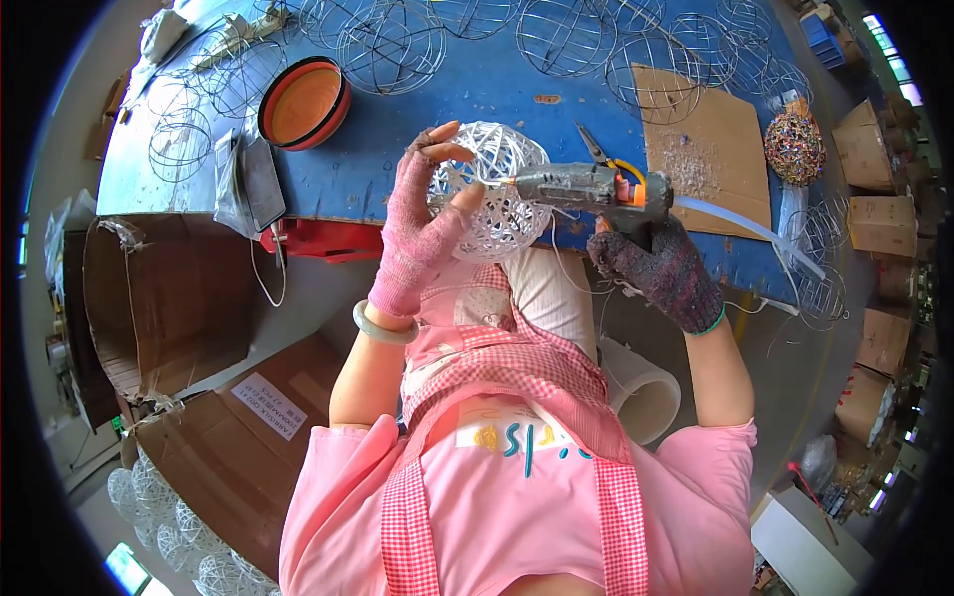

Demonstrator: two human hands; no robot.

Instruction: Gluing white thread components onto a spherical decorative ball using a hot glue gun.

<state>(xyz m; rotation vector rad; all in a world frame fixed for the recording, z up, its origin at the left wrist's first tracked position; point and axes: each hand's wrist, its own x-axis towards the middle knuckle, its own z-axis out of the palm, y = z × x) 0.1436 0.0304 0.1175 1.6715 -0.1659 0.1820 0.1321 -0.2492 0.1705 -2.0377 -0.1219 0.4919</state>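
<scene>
My left hand (422,214), in a pink fingerless glove, is closed around the left side of a white woven string ball (507,223) at the table's near edge. Its thumb and fingertips rest against the strands. My right hand (661,268), in a dark knitted glove, grips the handle of a hot glue gun (586,186). The gun points left, its nozzle touching or very near the ball beside my left thumb. A long translucent glue stick (740,221) runs out of the gun's back. Pliers with yellow handles (601,149) lie just behind the gun.
Several wire sphere frames (393,45) line the far side of the blue table (447,104). An orange bowl (303,102) and a phone (262,184) sit at left. At right are a cardboard sheet (730,149) and a multicoloured ball (795,147). Cardboard boxes (164,308) stand lower left.
</scene>
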